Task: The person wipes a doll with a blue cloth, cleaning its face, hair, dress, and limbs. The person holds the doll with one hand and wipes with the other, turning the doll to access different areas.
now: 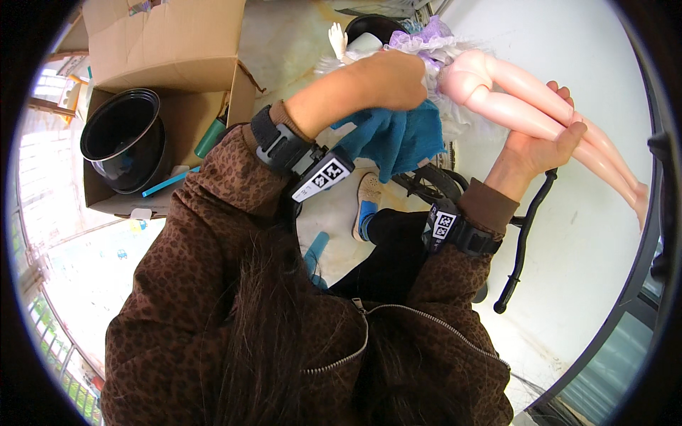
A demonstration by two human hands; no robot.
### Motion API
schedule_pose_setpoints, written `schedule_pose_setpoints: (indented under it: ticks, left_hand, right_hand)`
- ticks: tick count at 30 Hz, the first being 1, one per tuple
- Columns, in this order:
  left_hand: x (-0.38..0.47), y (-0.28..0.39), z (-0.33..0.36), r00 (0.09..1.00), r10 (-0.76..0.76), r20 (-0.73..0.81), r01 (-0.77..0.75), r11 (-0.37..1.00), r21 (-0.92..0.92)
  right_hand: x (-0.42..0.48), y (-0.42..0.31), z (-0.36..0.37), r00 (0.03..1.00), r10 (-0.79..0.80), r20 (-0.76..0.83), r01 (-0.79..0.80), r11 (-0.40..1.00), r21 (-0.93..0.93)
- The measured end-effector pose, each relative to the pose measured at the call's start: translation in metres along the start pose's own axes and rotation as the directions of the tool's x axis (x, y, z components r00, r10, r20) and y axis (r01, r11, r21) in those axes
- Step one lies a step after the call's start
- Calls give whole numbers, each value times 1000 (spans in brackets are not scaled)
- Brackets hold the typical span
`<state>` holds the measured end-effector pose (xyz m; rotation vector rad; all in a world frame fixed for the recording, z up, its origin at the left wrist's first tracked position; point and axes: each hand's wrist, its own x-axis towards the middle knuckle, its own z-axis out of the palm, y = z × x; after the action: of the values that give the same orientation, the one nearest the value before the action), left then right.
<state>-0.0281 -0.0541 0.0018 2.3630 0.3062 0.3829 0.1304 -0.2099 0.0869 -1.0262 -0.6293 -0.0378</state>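
A large jointed doll point(511, 109) lies across the upper right, its bare pale legs towards the right rim. My right hand point(543, 144) is closed around those legs near the knees. Bunched at the doll's upper body is a purple and white lace dress point(426, 40). My left hand point(402, 80) is a fist at the doll's waist, with a blue cloth point(407, 138) hanging from it; the fingertips are hidden. One doll hand point(337, 40) sticks up beyond my left forearm. The doll's head cannot be made out.
An open cardboard box point(165, 106) at the left holds a black pot point(122, 138) and a green cylinder point(210, 137). Behind the doll stands a black basin point(373, 25). Below the cloth are a small wheel point(431, 181) and a black handlebar point(525, 239), near my shoe point(367, 191).
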Motion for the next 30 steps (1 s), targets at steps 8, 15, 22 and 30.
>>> schedule_pose_setpoints:
  ticks: [8,15,22,30]
  left_hand:
    - [-29,66,-53,880,246,406,-11,866,-500]
    - [-4,32,-25,996,-24,88,90,385,-918]
    - [8,28,13,913,-182,-366,-162,661,-733]
    - [1,17,33,809,137,-571,-394,848,-354]
  right_hand:
    - [-1,1,0,1000,-6,12,6,1000,9]
    - [-1,-3,-1,1000,6,-25,-6,1000,-7]
    - [-4,-10,2,996,84,-39,-80,993,83]
    - [-5,-14,6,997,66,-41,-62,994,87]
